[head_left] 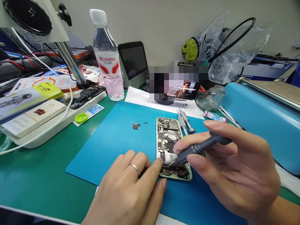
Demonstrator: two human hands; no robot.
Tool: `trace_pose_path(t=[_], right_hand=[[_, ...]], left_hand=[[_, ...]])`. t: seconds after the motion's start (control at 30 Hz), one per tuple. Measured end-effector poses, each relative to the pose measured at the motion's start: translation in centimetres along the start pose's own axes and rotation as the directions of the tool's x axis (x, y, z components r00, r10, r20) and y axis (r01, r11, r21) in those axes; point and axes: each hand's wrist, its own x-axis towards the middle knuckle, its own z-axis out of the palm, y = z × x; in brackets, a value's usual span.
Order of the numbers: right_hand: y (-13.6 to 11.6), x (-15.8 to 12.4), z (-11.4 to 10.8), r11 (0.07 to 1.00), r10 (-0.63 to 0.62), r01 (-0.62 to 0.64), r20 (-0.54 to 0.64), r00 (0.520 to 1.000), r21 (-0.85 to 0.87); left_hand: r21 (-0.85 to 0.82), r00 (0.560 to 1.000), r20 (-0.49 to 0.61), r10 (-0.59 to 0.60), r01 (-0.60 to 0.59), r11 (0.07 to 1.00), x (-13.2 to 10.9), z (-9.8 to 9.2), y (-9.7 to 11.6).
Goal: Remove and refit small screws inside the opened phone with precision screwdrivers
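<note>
An opened smartphone (172,137) lies on a blue mat, its inner boards and a metal plate showing. My left hand (131,187), with a ring on one finger, holds the phone's lower left edge: the index fingertip presses on the frame and the thumb lies by the bottom corner. In my right hand (241,168) is a dark grey precision screwdriver (199,148), pinched between thumb and fingers and tilted. Its thin tip points into the lower part of the phone; whether it sits on a screw I cannot tell. A small removed part (135,125) lies left of the phone.
Two grey screwdrivers (184,120) lie beyond the phone's upper right. Farther back stand a water bottle (109,62), a lit phone screen (182,89) and a glass jar (211,97). A blue roll-like object (257,125) borders the right; boxes (35,115) crowd the left.
</note>
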Motion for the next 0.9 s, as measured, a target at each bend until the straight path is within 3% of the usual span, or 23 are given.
trace_pose_path(t=[0.1, 0.4, 0.9], right_hand=[[-0.21, 0.16, 0.35, 0.995, 0.066, -0.061, -0.051, 0.997, 0.085], [-0.76, 0.47, 0.61, 0.965, 0.142, -0.143, 0.02, 0.99, 0.219], [-0.87, 0.14, 0.68, 0.968, 0.149, -0.147, 0.006, 0.989, 0.204]], left_hand=[[-0.036, 0.999, -0.03, -0.035, 0.034, 0.999, 0.13, -0.02, 0.09], [-0.043, 0.999, -0.039, 0.021, -0.023, 0.999, 0.39, -0.42, 0.35], [-0.109, 0.998, -0.051, -0.026, 0.02, 0.994, 0.43, -0.86, 0.27]])
